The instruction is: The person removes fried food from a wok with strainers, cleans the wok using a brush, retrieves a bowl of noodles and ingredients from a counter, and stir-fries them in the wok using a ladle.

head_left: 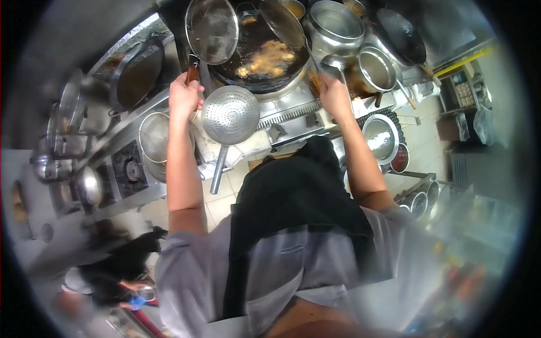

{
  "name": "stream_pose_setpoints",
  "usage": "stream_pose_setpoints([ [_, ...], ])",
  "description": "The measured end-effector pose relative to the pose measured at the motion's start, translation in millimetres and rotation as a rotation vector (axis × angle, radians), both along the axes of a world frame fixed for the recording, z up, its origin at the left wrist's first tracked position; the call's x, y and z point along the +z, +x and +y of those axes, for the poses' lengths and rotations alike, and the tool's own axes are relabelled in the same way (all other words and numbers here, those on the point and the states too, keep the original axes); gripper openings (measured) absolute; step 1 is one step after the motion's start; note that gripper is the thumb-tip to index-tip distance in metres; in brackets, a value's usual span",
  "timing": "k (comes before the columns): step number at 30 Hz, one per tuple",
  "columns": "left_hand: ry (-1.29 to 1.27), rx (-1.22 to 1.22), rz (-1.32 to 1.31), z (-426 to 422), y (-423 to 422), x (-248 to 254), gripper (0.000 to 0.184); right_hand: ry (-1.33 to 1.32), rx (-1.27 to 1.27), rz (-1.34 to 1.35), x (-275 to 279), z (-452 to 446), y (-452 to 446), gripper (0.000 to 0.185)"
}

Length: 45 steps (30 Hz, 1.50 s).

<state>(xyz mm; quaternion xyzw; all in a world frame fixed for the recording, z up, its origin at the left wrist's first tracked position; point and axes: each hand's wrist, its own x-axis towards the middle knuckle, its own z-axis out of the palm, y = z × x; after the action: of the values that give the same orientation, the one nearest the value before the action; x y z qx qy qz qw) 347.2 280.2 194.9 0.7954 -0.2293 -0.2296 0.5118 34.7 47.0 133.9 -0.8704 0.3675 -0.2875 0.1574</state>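
A wooden handle [193,72] is in my left hand [185,97], and its round mesh strainer [212,31] is raised at the left edge of a large wok [259,84]. My right hand [335,94] is closed around a long handle leading up to a second mesh skimmer [283,23] over the wok's far right side. Golden fried pieces [267,61] lie in the dark oil between the two. Just below the wok, near my left hand, rests a perforated metal ladle [231,115]. A solid ladle bowl [333,63] shows right above my right hand.
Another wok [138,76] stands at the left, with a wire strainer [154,137] and a burner [132,169] nearer. Metal pots [377,67] and a silver bowl [380,139] are at the right. Another person [121,265] is at the lower left.
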Motion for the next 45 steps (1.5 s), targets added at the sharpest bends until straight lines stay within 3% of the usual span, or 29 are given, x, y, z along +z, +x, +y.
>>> stream_pose_setpoints([
  [2, -0.011, 0.035, -0.012, 1, 1, 12, 0.040, 0.364, -0.026, -0.018, 24, 9, 19, 0.029],
  [4, -0.033, 0.038, -0.064, 2, 8, 20, 0.038, 0.435, 0.015, -0.044, 15, 4, 42, 0.031],
  [6, -0.039, 0.049, -0.103, 0, 11, 28, 0.035, 0.902, 0.080, -0.103, 9, 2, 69, 0.034],
  [8, -0.026, 0.062, -0.135, -3, 17, 34, 0.034, 0.983, 0.117, -0.153, -18, 1, 94, 0.037],
  [14, -0.029, 0.069, -0.132, -2, 17, 35, 0.033, 1.108, 0.171, -0.166, -26, 22, 95, 0.040],
  [20, -0.063, 0.086, -0.090, 0, 9, 24, 0.032, 1.639, 0.200, -0.417, -25, 20, 72, 0.032],
  [23, -0.075, 0.095, -0.084, 5, 6, 18, 0.032, 1.670, 0.218, -0.495, -22, 15, 59, 0.033],
  [28, -0.158, 0.088, -0.049, 16, 6, 1, 0.037, 1.417, 0.124, -0.560, 17, -2, 25, 0.033],
  [30, -0.139, 0.115, -0.051, 18, 7, -4, 0.041, 1.010, 0.021, -0.520, 9, -29, 28, 0.031],
  [32, -0.131, 0.119, -0.048, 15, 0, -1, 0.042, 0.477, -0.137, -0.240, 17, -54, 40, 0.027],
  [33, -0.101, 0.117, -0.070, 12, -1, -2, 0.042, 0.475, -0.132, -0.234, 3, -80, 51, 0.027],
  [35, -0.064, 0.092, -0.123, 6, -2, -4, 0.040, 0.002, -0.242, 0.023, -52, -139, 70, 0.028],
  [38, 0.016, 0.104, -0.126, -7, -2, -13, 0.038, 0.119, -0.271, 0.182, -71, -183, 71, 0.029],
  [40, 0.022, 0.101, -0.128, -11, -1, -17, 0.038, 0.038, -0.164, 0.191, -42, -172, 56, 0.031],
  [42, 0.073, 0.087, -0.149, -9, -3, -23, 0.038, 0.058, -0.189, 0.019, -14, -140, 30, 0.035],
  [44, 0.122, 0.098, -0.149, -11, -6, -29, 0.039, -0.024, -0.113, -0.102, -23, -138, 2, 0.036],
  [45, 0.134, 0.092, -0.169, -13, -10, -29, 0.032, 0.071, -0.095, -0.081, -17, -132, -4, 0.035],
])
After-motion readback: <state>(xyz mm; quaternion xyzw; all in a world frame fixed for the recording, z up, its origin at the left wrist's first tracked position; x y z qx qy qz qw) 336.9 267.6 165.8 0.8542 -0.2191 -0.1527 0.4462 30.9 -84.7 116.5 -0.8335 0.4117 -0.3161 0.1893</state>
